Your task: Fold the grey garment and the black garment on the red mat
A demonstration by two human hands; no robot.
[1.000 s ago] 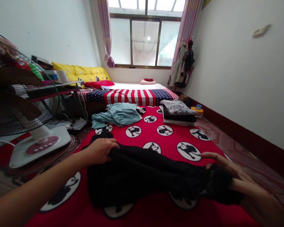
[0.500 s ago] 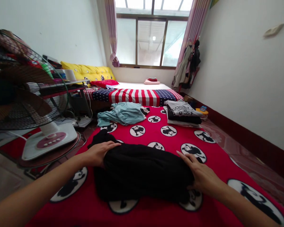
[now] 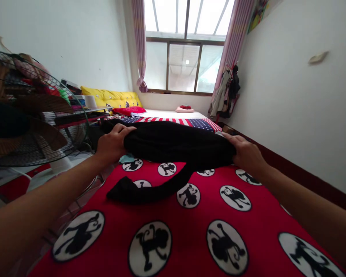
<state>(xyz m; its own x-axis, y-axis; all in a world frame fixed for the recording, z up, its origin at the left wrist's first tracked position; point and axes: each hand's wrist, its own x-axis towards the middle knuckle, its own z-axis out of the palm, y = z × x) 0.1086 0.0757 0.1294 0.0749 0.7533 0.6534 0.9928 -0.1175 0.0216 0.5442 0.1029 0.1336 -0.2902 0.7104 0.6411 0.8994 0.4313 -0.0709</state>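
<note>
A black garment [image 3: 173, 142] is lifted above the red blanket [image 3: 190, 238], stretched sideways between my two hands. My left hand [image 3: 113, 141] is closed round its left end, the thumb and fingers pinching the cloth. At the opposite end my right hand [image 3: 246, 153] grips the fabric with its fingers curled. From the middle a long, narrow black strip, perhaps a sleeve, hangs down and trails left over the blanket. The garment's exact kind does not show. Behind it, only a corner of a light blue cloth [image 3: 127, 158] peeks out.
An electric fan [image 3: 25, 115] stands close on the left. At the back is a bed with a flag-patterned cover [image 3: 203, 123], a red pillow [image 3: 129, 111] and a pink folded item [image 3: 185, 110]. Clothes [image 3: 225, 92] hang by the right wall.
Both hands have raised the black garment off the blanket and away from me. A strip of it now dangles, and the garment hides most of the folded clothes behind.
</note>
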